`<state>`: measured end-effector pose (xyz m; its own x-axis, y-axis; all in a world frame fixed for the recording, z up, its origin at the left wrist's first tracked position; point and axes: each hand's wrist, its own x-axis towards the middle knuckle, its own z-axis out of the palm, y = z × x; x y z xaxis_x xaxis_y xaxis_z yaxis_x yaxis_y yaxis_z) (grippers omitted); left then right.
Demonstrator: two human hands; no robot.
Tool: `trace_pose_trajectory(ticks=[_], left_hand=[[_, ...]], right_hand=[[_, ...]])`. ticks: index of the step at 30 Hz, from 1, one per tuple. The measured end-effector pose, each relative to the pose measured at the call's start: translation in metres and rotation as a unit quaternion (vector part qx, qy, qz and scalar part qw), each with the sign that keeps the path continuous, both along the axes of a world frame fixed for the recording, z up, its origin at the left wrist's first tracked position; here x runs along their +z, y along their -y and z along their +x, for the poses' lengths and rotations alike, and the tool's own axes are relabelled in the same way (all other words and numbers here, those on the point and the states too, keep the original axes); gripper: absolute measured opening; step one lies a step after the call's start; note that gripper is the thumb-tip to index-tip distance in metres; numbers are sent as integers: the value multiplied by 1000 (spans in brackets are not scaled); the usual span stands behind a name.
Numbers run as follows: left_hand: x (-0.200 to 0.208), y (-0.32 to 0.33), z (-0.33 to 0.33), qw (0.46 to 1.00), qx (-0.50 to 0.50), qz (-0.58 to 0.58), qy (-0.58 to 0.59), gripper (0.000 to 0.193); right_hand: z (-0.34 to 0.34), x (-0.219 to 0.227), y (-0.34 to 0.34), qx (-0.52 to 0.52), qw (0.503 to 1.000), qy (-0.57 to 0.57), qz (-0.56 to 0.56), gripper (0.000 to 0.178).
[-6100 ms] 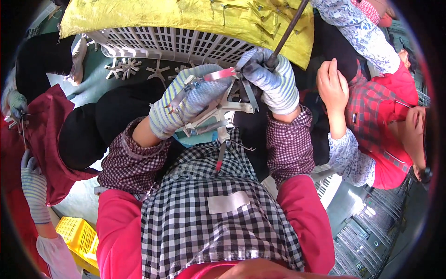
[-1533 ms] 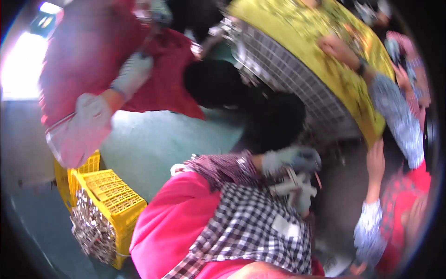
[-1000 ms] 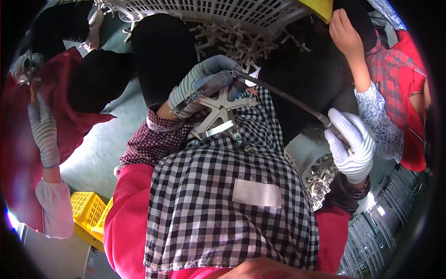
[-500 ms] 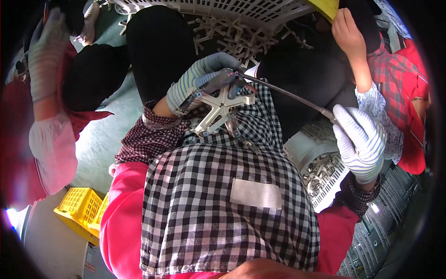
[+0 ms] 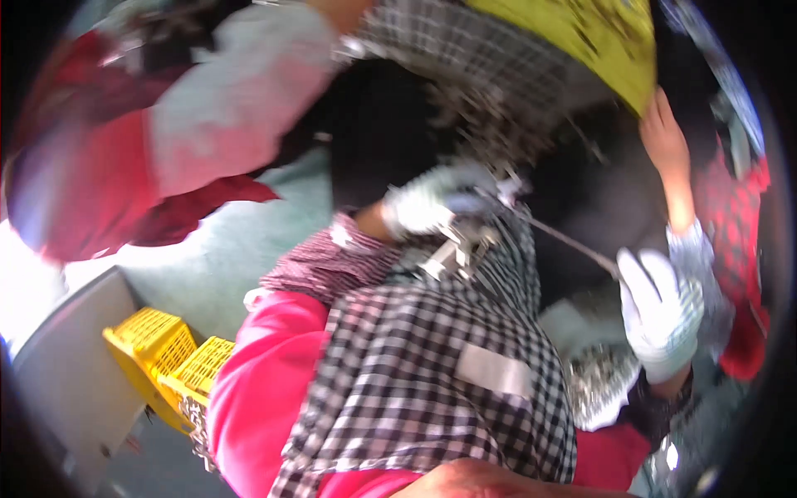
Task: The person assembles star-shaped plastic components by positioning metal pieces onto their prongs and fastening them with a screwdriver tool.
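My left hand (image 5: 436,199), in a striped knit glove, is closed around a pale star-shaped part (image 5: 448,256) with several arms, held low over my lap. Motion blur smears its details. In my gloved right hand (image 5: 662,311), off to the right, is the end of a long thin dark metal rod tool (image 5: 573,242); a glove hides its handle. The rod slants up and left, its far tip close to my left fingers. Whether the tip touches the part, I cannot tell.
A heap of similar parts (image 5: 490,120) lies ahead beside a large basket (image 5: 481,41) with a yellow sheet-like piece (image 5: 581,37). A white basket of parts (image 5: 602,382) stands right, yellow crates (image 5: 154,336) left. Co-workers' arms reach in from the left (image 5: 241,91) and right (image 5: 668,158).
The view has turned, shifting my hands rightward and down in the picture with blur. Both hands keep their holds. A co-worker's sleeve at left now reaches farther across toward the middle.
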<state>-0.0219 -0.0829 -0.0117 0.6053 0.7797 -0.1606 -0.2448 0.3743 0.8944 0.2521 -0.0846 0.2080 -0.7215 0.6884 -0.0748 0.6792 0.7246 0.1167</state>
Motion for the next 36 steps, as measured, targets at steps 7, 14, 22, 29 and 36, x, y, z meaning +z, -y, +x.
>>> trace_pose_trajectory(ticks=[7,14,22,29,36], left_hand=[[-16,18,14,997,-45,-41,41,18],[-2,13,13,999,-31,-26,-2,18],[-8,13,10,1000,-17,-9,-10,23],[-22,22,10,991,-13,-124,54,26],[29,30,33,996,57,-43,55,20]], right_hand=[[14,-15,6,-121,970,-85,-191,34],[15,-21,-2,-245,893,-192,-326,38],[18,-27,-5,-143,949,-130,-247,28],[23,-37,-1,-78,970,-113,-203,29],[52,2,5,-71,973,-118,-187,30]])
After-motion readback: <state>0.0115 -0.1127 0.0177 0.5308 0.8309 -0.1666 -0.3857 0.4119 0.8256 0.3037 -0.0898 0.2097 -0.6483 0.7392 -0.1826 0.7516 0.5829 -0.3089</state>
